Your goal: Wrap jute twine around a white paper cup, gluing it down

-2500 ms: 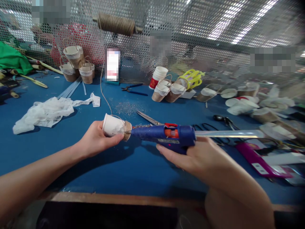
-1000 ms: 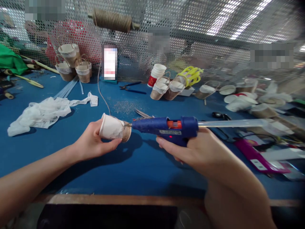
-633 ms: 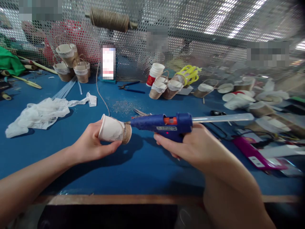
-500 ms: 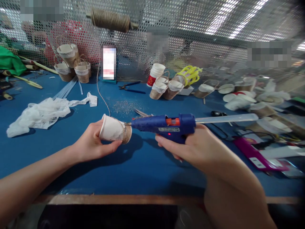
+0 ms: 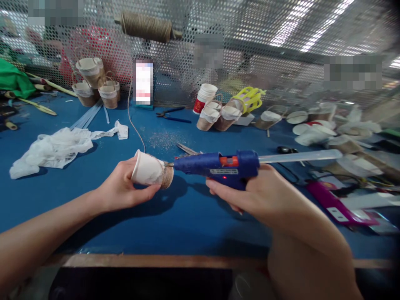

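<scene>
My left hand [image 5: 123, 187] is closed round a white paper cup [image 5: 145, 168] tilted on its side, its mouth toward the left. Brown twine [image 5: 167, 177] wraps the cup's base end, and a strand runs from the cup up toward the spool. In my right hand [image 5: 250, 189] is a blue hot glue gun [image 5: 215, 164] with a red light lit and a clear glue stick [image 5: 300, 156] out of its back. The gun's nozzle meets the cup near the edge of the twine; whether it touches cannot be made out.
A twine spool [image 5: 146, 27] hangs on the perforated metal screen. Twine-wrapped cups [image 5: 89, 73], a phone [image 5: 143, 83], pliers [image 5: 173, 116] and scissors [image 5: 186, 148] stand or lie beyond my hands. White fabric [image 5: 56, 150] lies left; a purple power strip [image 5: 334, 204] lies right.
The glue gun and my right hand have shifted very slightly right and down in the picture. The cup stays in my left hand at nearly the same place.
</scene>
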A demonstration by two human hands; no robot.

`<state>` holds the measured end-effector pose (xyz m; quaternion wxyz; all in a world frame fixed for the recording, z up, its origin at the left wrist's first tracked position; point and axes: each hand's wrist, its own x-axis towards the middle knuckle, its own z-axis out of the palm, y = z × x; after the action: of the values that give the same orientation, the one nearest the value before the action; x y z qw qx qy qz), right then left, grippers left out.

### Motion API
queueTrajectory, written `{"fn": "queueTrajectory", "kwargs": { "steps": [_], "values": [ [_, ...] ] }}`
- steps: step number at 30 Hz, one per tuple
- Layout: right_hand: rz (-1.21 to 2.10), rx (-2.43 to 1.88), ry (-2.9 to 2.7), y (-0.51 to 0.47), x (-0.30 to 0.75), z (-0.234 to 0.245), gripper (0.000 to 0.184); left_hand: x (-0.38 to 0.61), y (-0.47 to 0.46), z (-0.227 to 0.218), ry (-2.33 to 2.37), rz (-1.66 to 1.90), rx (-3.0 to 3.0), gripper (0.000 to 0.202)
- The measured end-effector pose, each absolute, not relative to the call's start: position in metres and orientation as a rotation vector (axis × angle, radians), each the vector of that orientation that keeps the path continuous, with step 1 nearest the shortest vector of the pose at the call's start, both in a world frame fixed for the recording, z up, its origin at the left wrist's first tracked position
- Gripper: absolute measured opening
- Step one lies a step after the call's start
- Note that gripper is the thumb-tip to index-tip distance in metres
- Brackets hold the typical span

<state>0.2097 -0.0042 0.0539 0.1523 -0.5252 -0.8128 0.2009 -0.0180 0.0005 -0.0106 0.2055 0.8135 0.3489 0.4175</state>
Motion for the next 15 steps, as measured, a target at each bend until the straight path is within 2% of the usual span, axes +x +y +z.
{"fn": "queueTrajectory", "kwargs": {
  "steps": [15],
  "values": [
    [0.673,-1.582,-2.255,-0.0044,0.2086,0.0553,0.032,-0.0185,-0.0001,-0.0109,0.934,1.192,2.307,0.004]
  ]
}}
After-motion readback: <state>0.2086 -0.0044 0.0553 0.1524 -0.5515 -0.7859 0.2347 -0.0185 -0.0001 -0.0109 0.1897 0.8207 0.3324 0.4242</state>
